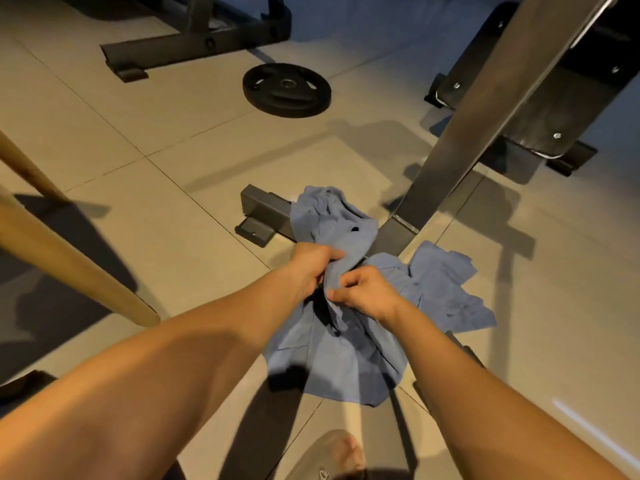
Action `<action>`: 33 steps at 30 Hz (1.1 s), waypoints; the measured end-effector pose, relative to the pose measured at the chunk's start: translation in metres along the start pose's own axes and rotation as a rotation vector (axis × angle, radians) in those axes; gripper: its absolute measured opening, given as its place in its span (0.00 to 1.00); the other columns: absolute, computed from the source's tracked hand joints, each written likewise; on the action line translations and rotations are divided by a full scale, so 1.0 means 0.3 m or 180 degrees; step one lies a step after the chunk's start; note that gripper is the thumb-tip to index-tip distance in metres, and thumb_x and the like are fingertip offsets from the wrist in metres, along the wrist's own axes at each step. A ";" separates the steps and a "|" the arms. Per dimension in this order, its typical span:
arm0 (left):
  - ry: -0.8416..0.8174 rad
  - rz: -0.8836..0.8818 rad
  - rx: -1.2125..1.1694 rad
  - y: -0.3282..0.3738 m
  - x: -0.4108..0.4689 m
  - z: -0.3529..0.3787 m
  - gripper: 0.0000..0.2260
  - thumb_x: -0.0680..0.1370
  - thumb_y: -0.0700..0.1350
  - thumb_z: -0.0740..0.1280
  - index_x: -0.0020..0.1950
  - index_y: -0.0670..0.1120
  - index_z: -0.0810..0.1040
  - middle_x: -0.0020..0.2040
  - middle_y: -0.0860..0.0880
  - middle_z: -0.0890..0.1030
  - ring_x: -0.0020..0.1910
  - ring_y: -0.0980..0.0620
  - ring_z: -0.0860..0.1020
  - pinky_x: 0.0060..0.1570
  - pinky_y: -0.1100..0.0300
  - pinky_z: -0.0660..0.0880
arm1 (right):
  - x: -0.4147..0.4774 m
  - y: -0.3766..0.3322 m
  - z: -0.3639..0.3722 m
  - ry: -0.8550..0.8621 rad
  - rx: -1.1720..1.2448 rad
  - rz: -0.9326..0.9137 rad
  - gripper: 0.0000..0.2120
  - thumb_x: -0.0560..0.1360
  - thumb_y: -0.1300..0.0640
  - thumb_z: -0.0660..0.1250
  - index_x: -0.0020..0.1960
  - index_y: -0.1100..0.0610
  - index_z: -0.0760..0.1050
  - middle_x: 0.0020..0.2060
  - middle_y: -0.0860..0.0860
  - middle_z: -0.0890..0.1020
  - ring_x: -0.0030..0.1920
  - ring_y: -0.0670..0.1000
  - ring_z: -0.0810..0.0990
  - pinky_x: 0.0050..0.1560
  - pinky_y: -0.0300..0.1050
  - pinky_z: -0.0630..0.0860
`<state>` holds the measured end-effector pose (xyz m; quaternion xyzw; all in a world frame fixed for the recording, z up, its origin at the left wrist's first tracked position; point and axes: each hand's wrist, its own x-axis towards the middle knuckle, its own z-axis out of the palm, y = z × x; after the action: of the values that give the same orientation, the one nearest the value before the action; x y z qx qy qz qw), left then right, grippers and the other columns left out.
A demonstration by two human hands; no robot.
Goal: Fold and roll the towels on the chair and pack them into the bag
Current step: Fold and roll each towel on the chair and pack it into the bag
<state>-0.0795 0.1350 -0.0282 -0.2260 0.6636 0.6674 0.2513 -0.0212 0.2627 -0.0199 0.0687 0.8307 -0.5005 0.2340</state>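
A crumpled blue towel (346,358) lies over the foot of a metal gym frame on the tiled floor, spreading from the frame's base toward me. My left hand (313,263) grips a bunched fold near the towel's middle. My right hand (363,292) pinches the same bunch just beside it, fingers curled into the cloth. Another blue towel part (446,289) lies spread to the right; I cannot tell whether it is a separate towel. No bag or chair seat is in view.
A slanted metal post (485,126) rises from the frame's base (263,213). A black weight plate (286,90) lies on the floor beyond. Wooden legs (69,261) stand at left. More dark gym frames (194,46) sit at the back. My foot (332,459) is below.
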 end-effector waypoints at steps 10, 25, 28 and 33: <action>-0.0314 0.1651 0.2043 0.365 -0.429 -0.369 0.03 0.77 0.40 0.72 0.48 0.45 0.86 0.43 0.47 0.86 0.40 0.53 0.80 0.40 0.59 0.78 | -0.097 -0.392 -0.169 0.0247 -0.0869 -0.0780 0.22 0.73 0.61 0.76 0.65 0.57 0.77 0.55 0.50 0.79 0.54 0.51 0.78 0.53 0.49 0.78; 0.0379 0.2021 0.2195 0.800 -1.091 -0.910 0.06 0.79 0.45 0.72 0.50 0.42 0.85 0.50 0.39 0.86 0.45 0.48 0.83 0.51 0.53 0.81 | -0.363 -1.138 -0.004 -0.1487 0.0448 -0.1138 0.19 0.82 0.43 0.58 0.58 0.56 0.80 0.49 0.52 0.87 0.50 0.51 0.86 0.56 0.47 0.80; 0.0419 0.2108 0.2350 0.837 -1.239 -0.986 0.08 0.80 0.46 0.71 0.51 0.41 0.85 0.50 0.39 0.86 0.46 0.48 0.83 0.52 0.53 0.80 | -0.413 -1.283 0.069 -0.1736 -0.0065 -0.1307 0.19 0.84 0.47 0.60 0.64 0.58 0.80 0.57 0.54 0.85 0.57 0.55 0.84 0.63 0.53 0.78; 0.0991 0.2194 0.2628 0.877 -1.481 -1.117 0.10 0.80 0.49 0.71 0.49 0.43 0.86 0.46 0.42 0.86 0.41 0.53 0.82 0.44 0.60 0.78 | -0.489 -1.521 0.168 -0.1987 -0.0453 -0.1727 0.08 0.82 0.58 0.66 0.52 0.63 0.77 0.50 0.58 0.78 0.51 0.58 0.75 0.54 0.53 0.74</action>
<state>0.0855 -0.2140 0.4514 0.0253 0.9346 0.3545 -0.0147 -0.0347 0.0133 0.3925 -0.3239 0.7404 -0.4822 0.3383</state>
